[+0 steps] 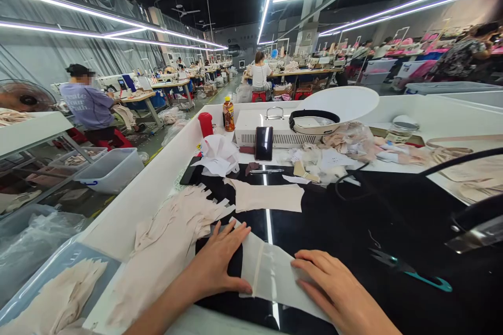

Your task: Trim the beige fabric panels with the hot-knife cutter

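Left hand [220,256], right hand [334,282], sheer white fabric [274,269] between, touching both

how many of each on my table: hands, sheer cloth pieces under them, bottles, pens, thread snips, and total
Hands: 2 (left hand, right hand)
Sheer cloth pieces: 1 (sheer cloth)
Bottles: 1 (bottle)
Pens: 1 (pen)
Thread snips: 1 (teal snips)
Total: 6

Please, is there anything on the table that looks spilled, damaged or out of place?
Nothing looks clearly spilled or damaged. The crumpled white material left of the phone looks untidy, whereas the translucent fabric under the left hand and right hand lies mostly flat.
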The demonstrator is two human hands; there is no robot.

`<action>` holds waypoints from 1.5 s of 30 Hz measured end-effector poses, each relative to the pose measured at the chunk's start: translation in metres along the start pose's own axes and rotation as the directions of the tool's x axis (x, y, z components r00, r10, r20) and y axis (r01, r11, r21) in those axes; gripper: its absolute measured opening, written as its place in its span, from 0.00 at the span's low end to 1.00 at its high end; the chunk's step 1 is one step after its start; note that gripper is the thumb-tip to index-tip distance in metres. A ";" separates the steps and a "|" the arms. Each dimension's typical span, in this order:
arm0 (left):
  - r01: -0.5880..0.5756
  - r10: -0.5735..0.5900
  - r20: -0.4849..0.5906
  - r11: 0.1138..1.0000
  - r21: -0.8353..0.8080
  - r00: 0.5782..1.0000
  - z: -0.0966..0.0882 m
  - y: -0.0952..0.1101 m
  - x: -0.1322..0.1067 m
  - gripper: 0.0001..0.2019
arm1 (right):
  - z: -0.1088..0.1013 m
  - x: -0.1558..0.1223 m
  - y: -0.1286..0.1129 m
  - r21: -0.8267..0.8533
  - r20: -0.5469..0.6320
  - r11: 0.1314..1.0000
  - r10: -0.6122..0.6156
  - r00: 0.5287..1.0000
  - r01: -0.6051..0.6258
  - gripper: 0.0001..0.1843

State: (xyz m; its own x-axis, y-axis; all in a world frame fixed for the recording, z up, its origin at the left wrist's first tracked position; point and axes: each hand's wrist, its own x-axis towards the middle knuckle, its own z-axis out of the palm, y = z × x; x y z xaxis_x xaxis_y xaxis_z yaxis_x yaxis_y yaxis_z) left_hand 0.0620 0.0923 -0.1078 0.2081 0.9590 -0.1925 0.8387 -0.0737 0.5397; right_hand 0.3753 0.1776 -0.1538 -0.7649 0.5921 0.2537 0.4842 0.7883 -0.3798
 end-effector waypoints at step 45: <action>0.267 -0.220 -0.417 0.962 0.056 0.882 0.026 0.023 0.009 0.09 | -0.001 0.022 -0.028 0.196 -0.021 0.973 0.127 0.992 -0.120 0.12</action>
State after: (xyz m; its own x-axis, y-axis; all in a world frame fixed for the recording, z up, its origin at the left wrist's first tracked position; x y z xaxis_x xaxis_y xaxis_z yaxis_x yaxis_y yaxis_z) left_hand 0.0963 0.0923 -0.1186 -0.2109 0.9761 0.0528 0.8905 0.1696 0.4223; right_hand 0.3453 0.1689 -0.1365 -0.6885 0.6904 0.2221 0.4799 0.6632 -0.5742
